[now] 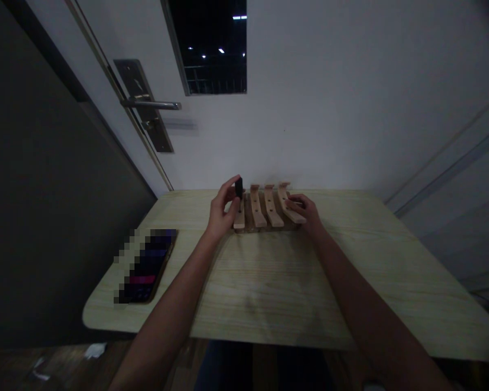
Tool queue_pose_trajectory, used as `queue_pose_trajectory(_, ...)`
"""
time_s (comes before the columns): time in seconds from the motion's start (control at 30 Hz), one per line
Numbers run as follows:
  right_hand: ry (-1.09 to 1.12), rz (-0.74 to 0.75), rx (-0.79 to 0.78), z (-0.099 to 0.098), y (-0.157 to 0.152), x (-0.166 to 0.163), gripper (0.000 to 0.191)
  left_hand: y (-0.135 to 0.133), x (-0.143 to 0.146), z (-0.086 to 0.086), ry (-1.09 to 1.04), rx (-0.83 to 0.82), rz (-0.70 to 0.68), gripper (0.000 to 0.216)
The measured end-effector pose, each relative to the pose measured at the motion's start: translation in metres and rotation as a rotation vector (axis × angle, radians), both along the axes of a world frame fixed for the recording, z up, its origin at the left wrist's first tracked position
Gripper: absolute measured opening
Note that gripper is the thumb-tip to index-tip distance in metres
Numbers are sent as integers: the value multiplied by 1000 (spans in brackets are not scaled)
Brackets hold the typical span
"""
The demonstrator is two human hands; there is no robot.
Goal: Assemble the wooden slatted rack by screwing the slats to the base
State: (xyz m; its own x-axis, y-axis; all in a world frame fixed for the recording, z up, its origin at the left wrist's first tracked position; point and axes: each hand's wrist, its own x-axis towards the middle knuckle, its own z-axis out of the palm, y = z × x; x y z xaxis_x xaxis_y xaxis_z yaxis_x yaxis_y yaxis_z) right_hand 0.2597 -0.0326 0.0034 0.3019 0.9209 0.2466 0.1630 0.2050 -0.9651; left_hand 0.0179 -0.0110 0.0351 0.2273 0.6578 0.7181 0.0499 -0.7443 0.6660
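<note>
A small wooden rack [264,209] with several curved slats lies at the far middle of a light wood table [269,282]. My left hand [222,209] pinches a small black tool [238,190] upright over the leftmost slat; its tip touches the slat. My right hand [303,212] rests on the rack's right end, fingers curled against the rightmost slat.
A phone [149,266] with a lit screen lies near the table's left edge. A white door with a metal lever handle [152,104] and a dark window [214,46] stands behind the table. A white wall rises to the right.
</note>
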Motion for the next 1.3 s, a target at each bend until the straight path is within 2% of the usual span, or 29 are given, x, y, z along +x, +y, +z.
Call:
queue_pose_trajectory(0.1, -5, 5, -7, 0, 0, 1, 34, 2, 0, -1, -16, 29, 77, 45)
queue_pose_trajectory(0.23, 2, 1, -6, -1, 0, 1, 33, 5, 1, -3, -20, 61, 194, 52)
queue_pose_trajectory(0.57, -3, -2, -9, 1, -1, -1, 35, 3, 1, -4, -41, -11, 21, 58)
queue_pose_trajectory(0.7, -15, -7, -4, 1, -1, 0, 34, 1, 1, -2, -16, -4, -36, 49)
queue_pose_trajectory(0.77, -19, -6, 8, 1, 0, 0, 32, 1, 1, -2, -7, 12, -6, 46)
queue_pose_trajectory(0.93, -2, 1, 8, 0, 0, 0, 33, 5, 2, -4, -31, 47, 196, 54)
queue_pose_trajectory(1.0, -1, -4, 1, -1, 0, 0, 35, 6, 2, -4, -44, 44, 233, 54)
queue_pose_trajectory(1.13, -2, 0, -2, 0, 0, 1, 34, 5, 1, -4, -49, 34, 197, 54)
queue_pose_trajectory(1.3, 15, -9, 1, 0, 0, 0, 31, 2, -1, -2, -18, 20, 84, 52)
